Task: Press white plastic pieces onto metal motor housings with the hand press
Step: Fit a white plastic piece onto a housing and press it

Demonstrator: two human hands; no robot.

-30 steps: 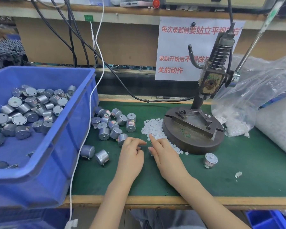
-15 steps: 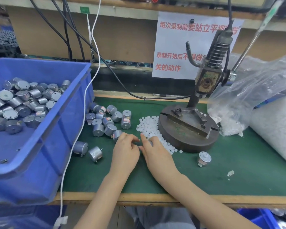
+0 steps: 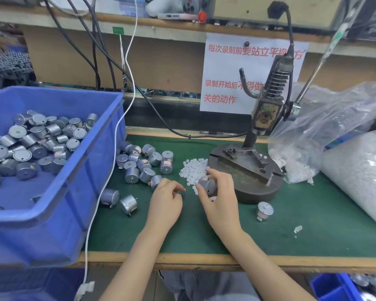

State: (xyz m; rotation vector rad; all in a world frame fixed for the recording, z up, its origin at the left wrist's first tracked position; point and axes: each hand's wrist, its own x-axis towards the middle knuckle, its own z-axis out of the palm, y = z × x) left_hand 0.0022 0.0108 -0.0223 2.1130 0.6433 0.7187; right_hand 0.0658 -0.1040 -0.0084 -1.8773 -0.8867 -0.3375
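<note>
Red characters, partly hidden by the rusty iron hand press, are printed on the white paper sign; "关的动作" is legible. 1 silver cylindrical motor housing is clasped between the thumb and fingers of the right hand, beside the pile of small white plastic pieces. The left hand is curled on the green mat; whether anything is pinched cannot be told.
</note>
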